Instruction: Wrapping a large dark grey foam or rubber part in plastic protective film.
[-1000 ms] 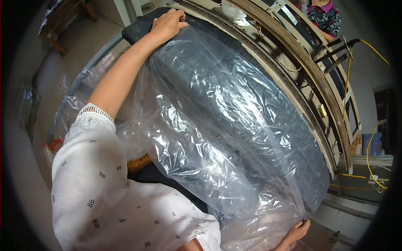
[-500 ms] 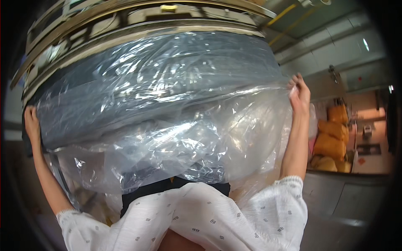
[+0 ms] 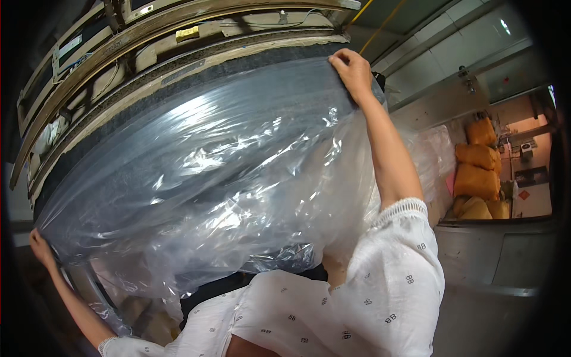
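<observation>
A clear plastic sheet point(image 3: 238, 172) lies over dark grey cloth point(image 3: 285, 52) and drapes toward the person's front, covering most of the cloth; a dark strip shows bare along the far edge. The left hand point(image 3: 40, 247) is at the near left corner, its fingers clamped on gathered plastic, with folds running into the grip. The right hand point(image 3: 353, 74) is at the far right, thumb and fingers pinched together on the plastic's upper edge.

Close behind the cloth, a long wooden rail point(image 3: 214, 19) runs across, hemming in the far side. A yellow block point(image 3: 187, 34) and loose wires sit within its framework, and yellow cable point(image 3: 380, 27) hangs to the right of it. At lower left, a grey metal bar point(image 3: 102, 288) slants below the sheet. Well off to the right, orange sacks point(image 3: 477, 178) are stacked beyond an opening.

The white blouse point(image 3: 386, 273) carries a small repeated dark print. A pale label point(image 3: 70, 47) on the framework is too small to read, and a red diamond point(image 3: 523, 194) marks a pale surface beside the sacks.
</observation>
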Demonstrator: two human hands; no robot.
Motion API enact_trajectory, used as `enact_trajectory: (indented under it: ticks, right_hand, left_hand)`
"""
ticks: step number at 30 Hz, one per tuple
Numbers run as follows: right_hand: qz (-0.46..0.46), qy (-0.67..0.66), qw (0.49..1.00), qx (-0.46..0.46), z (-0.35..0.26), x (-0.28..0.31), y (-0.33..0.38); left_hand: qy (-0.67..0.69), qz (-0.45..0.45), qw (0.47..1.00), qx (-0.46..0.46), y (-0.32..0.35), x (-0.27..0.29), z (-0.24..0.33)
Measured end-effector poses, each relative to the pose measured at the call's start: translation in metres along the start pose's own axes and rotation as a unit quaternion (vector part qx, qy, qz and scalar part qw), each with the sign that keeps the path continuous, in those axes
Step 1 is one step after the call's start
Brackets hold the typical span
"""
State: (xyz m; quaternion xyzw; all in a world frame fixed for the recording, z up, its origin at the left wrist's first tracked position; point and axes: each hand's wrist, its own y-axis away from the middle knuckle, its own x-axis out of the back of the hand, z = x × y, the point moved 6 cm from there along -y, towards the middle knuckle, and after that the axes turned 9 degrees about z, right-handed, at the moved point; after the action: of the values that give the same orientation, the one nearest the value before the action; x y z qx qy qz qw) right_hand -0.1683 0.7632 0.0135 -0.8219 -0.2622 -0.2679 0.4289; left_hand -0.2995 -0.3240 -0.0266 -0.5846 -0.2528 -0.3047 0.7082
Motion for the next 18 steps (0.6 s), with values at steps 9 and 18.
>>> enact_trajectory:
  ticks: [9, 18]
  right_hand:
    - [-0.080, -0.116, 0.989, 0.033, -0.040, 0.006, 0.042]
    - [-0.030, -0.078, 0.995, 0.056, -0.050, 0.012, 0.041]
  left_hand:
    - [-0.014, 0.031, 0.993, 0.114, -0.016, 0.119, -0.096]
    - [0.164, -0.042, 0.962, 0.216, 0.087, 0.136, -0.059]
